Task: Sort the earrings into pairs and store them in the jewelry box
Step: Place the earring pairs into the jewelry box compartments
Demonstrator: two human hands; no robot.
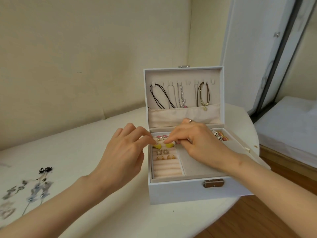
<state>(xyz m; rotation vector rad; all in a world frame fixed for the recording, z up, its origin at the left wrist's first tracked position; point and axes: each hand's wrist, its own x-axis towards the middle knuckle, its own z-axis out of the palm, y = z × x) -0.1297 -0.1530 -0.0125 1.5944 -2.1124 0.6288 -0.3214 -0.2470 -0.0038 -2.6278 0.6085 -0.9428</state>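
Note:
A white jewelry box [180, 191] stands open on the table, its lid upright with necklaces hanging inside. The padded roll section at the box's left holds pink star earrings [162, 136], a yellow pair [164, 146], and small gold pairs [165, 157]. My left hand [123, 152] and my right hand [197, 143] meet over the yellow pair, fingertips pinched at the two earrings. Whether each finger grips or only presses them I cannot tell. Loose long earrings [40, 189], blue, silver and black, lie on the table at the far left.
The box's right compartment holds gold and sparkly pieces [220, 135]. The white table [85, 152] curves off at the right, with wooden floor [257, 217] below. A wall stands behind and a white mattress [291, 127] lies at the right.

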